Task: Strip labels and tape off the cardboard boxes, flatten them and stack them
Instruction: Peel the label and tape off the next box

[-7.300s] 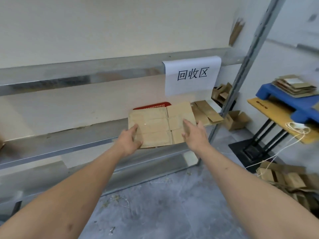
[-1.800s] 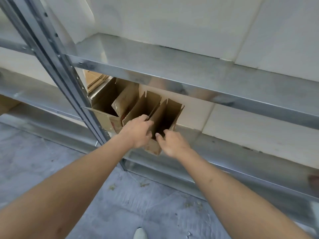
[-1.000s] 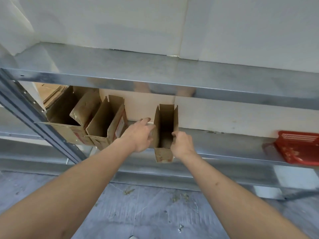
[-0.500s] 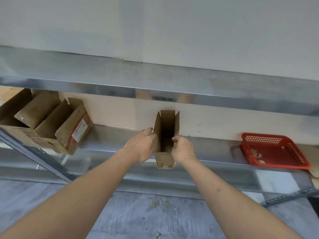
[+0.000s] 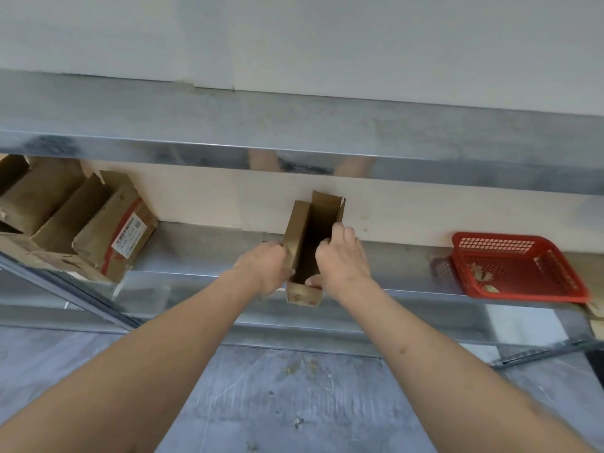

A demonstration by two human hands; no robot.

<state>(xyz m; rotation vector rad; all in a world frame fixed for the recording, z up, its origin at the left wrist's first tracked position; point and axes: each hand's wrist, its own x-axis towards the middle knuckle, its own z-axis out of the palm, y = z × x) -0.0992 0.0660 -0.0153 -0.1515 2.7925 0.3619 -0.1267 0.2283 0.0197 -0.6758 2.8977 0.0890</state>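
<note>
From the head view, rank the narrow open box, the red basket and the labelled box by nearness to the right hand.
From the right hand:
1. Narrow open box, gripped, centre shelf.
2. Red basket, to its right.
3. Labelled box, far left.

A storeroom or warehouse. Bare steel shelving (image 5: 327,132) runs along a plain wall over a scuffed concrete floor (image 5: 294,403). Open boxes (image 5: 81,217) sit at 9 o'clock, a red basket (image 5: 513,266) at 3.
</note>
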